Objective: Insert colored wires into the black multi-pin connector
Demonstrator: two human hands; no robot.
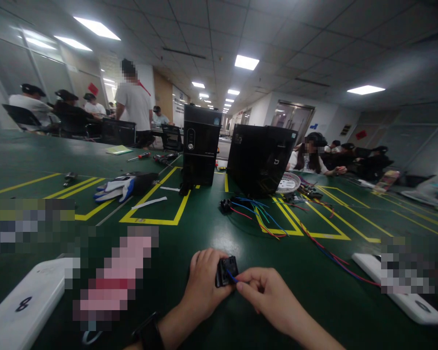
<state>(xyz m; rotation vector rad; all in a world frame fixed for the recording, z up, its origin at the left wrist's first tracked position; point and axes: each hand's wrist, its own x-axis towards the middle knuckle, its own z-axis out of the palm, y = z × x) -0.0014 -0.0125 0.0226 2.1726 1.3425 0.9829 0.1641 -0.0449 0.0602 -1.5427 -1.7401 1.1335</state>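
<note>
Near the front middle of the green table, my left hand (pixel 205 280) is closed round a small black part (pixel 228 269) with a recessed face. My right hand (pixel 263 290) pinches a short blue wire (pixel 231 276) between thumb and forefinger. The wire's far end lies against the face of the black part; whether it enters a hole cannot be made out. Both hands are close together, above the table.
Two black computer towers (pixel 201 146) (pixel 263 159) stand ahead. Loose coloured wires (pixel 266 214) and a white basket (pixel 289 182) lie right of centre. Gloves (pixel 117 188) and a screwdriver (pixel 138 157) lie left. White devices (pixel 29 301) (pixel 397 287) flank the hands. Several people sit beyond.
</note>
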